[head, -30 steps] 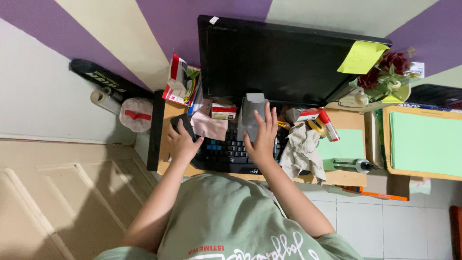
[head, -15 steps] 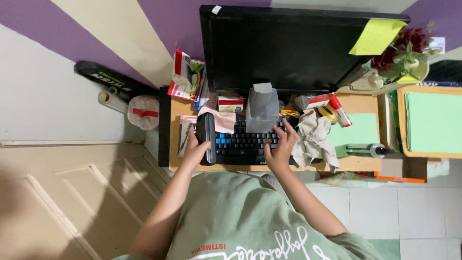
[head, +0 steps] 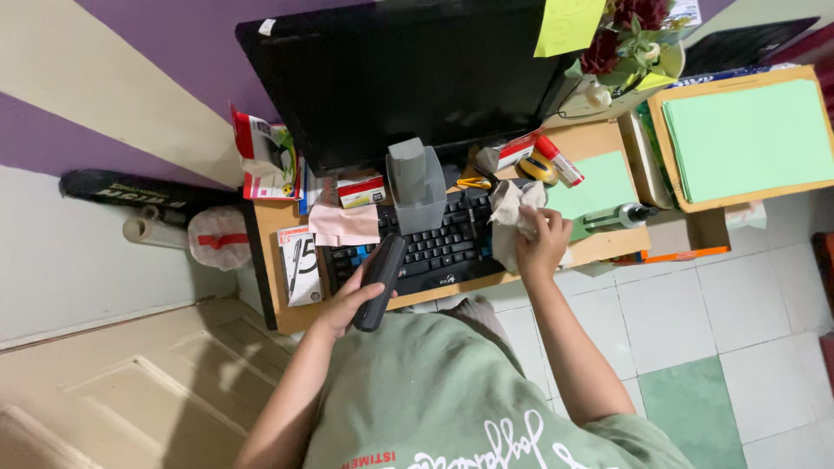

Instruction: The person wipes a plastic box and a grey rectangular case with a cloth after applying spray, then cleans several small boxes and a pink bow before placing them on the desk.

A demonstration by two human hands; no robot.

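While the left hand clasps a slim black bar, the right hand bunches crumpled cloth.

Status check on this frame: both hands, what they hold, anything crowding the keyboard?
Left hand grips a black handheld device at the desk's front edge. Right hand clutches a crumpled cloth. Keyboard crowded: grey holder on top, pink cloth beside.

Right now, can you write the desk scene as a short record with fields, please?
left hand: holds a long black object over the keyboard's left end
right hand: grips a crumpled cloth at the keyboard's right end
keyboard: black, on the wooden desk
grey holder: rests on the keyboard's top edge
monitor: dark, behind the keyboard
pink cloth: left of the grey holder
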